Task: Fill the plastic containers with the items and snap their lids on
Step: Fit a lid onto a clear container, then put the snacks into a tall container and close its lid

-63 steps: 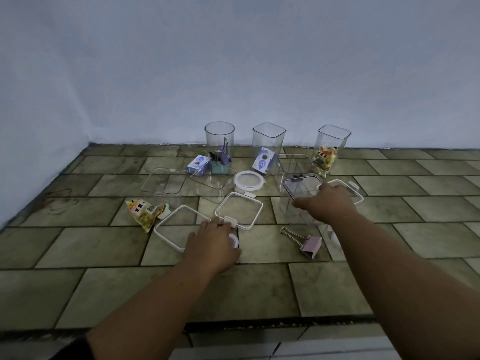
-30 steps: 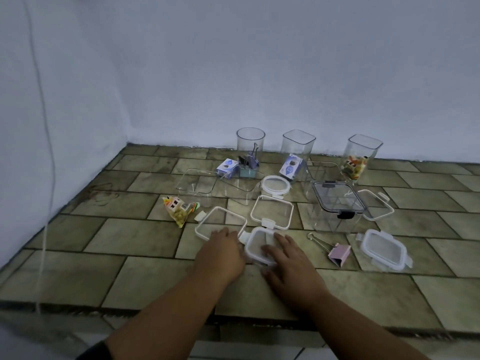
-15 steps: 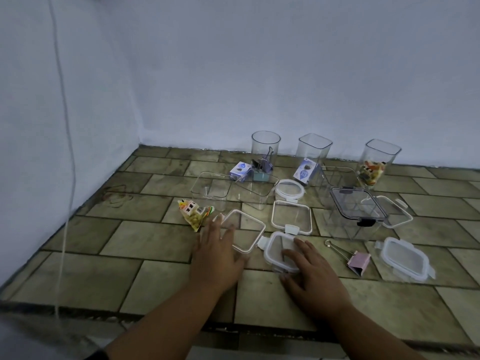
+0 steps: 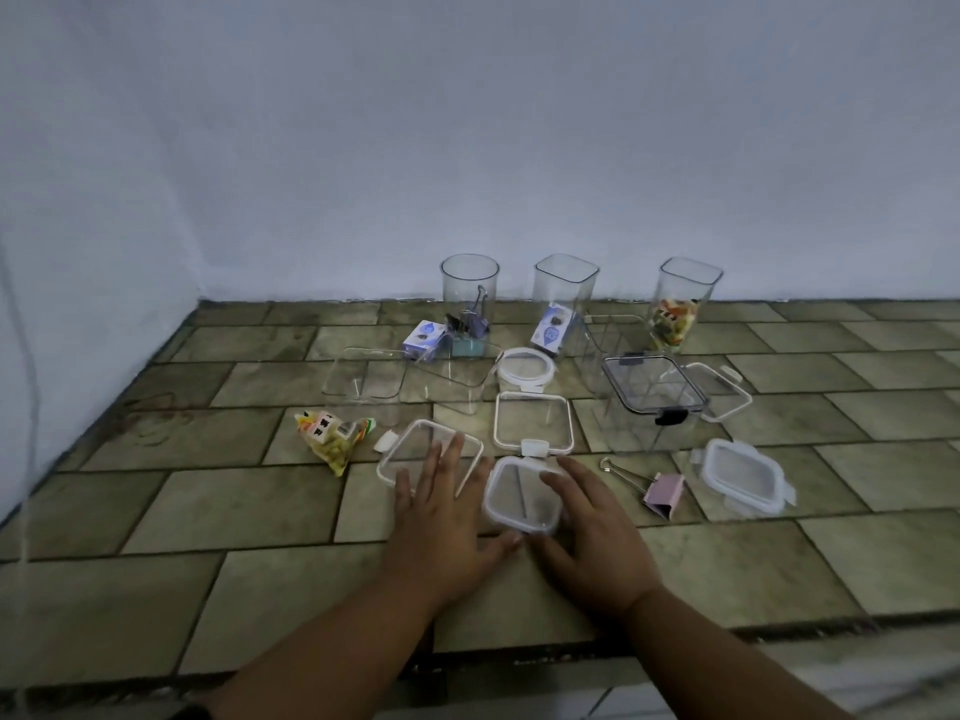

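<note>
Clear plastic under a white-rimmed lid: the small square container sits near the front edge of the tiled counter, between both hands. I see the left hand lying flat, fingers spread over a loose square white-rimmed lid, thumb against the container's near corner, bracing it, I reckon. The right hand lays relaxed fingers on the lid's right side, likely pressing it home. A pink binder clip waits to the right, unpacked.

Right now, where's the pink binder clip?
Head view, right of centre: the pink binder clip lies between the right hand and the rounded white lid, in front of the dark-lidded container.
</note>
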